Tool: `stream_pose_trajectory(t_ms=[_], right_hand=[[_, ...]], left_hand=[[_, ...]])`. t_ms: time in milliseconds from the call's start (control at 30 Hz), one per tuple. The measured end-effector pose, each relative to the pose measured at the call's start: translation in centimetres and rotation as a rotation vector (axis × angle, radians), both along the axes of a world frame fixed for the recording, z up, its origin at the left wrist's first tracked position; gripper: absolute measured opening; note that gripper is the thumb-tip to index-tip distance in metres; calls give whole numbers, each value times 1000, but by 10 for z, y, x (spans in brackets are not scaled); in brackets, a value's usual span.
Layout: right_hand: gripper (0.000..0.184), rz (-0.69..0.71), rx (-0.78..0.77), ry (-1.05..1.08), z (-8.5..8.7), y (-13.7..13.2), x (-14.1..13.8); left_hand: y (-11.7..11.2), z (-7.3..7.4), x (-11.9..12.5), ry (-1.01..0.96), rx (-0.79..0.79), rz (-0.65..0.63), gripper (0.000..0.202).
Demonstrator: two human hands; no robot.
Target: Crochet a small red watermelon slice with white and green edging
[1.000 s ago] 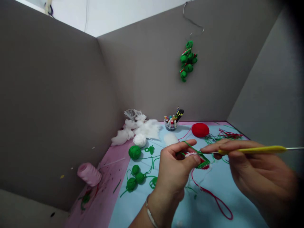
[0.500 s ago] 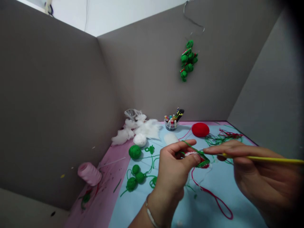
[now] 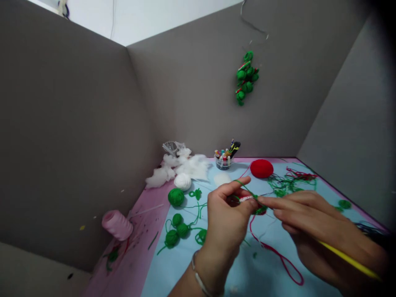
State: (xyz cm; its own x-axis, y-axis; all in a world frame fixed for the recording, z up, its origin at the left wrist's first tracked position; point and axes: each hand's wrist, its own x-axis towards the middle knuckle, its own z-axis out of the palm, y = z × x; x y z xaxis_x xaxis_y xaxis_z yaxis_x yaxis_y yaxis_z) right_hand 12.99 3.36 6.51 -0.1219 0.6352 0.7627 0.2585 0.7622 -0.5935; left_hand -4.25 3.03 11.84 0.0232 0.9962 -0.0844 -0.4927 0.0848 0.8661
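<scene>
My left hand (image 3: 227,218) is closed on a small crochet piece (image 3: 260,210) in red, white and green, pinched between thumb and fingers. Green yarn (image 3: 244,186) runs over its raised index finger. My right hand (image 3: 318,231) grips a crochet hook (image 3: 346,258) with a yellow handle, which slants down to the lower right. The right index fingertip touches the green edge of the piece; the hook's tip is hard to make out there. A loop of red yarn (image 3: 287,262) trails from the piece onto the blue table surface.
On the left lie green yarn balls (image 3: 176,197), a white ball (image 3: 182,181), fluffy stuffing (image 3: 192,167) and a pink yarn cone (image 3: 117,225). A pen cup (image 3: 223,161), a red yarn ball (image 3: 261,168) and tangled yarn scraps (image 3: 291,181) sit farther back. Green crochet pieces (image 3: 246,78) hang on the wall.
My right hand has turned and moved inward over the piece, so the hook's handle now points down to the right instead of lying nearly level. My left hand has barely shifted.
</scene>
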Motion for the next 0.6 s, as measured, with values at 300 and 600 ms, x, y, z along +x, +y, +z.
stream_pose_trajectory(t_ms=[300, 600], right_hand=[[49, -190, 424, -421, 20, -2, -11], [29, -108, 213, -129, 12, 2, 3]], left_hand=[[3, -3, -1, 16, 19, 54, 55], [1, 3, -18, -260, -164, -425, 71]])
